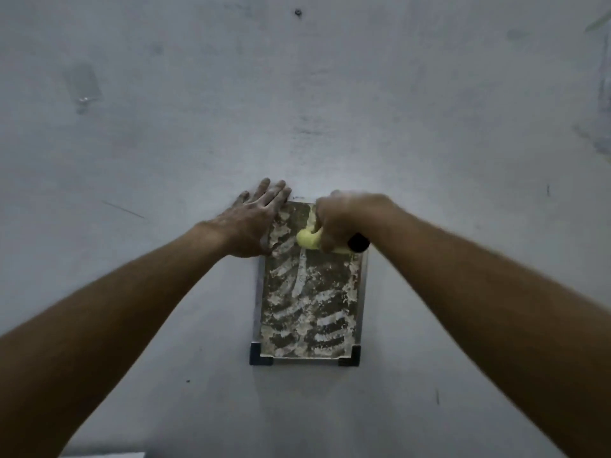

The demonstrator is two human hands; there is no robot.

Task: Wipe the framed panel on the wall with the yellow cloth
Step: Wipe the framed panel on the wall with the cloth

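Observation:
A framed panel (pixel 307 305) hangs on the pale wall, with a silver frame and black corner caps at the bottom. Its surface is brown and smeared with white streaks. My left hand (pixel 253 219) lies flat with fingers spread over the panel's upper left corner and the wall beside it. My right hand (pixel 344 219) is closed around the bunched yellow cloth (pixel 307 240) and presses it against the upper part of the panel. A black corner cap (pixel 358 242) shows under my right wrist. The top edge of the panel is mostly hidden by my hands.
The grey-white wall (pixel 297 94) fills the view, with a small screw (pixel 298 12) high above the panel and a faint patch with a fixing (pixel 84 99) at upper left. A pale edge (pixel 109 454) shows at the bottom left.

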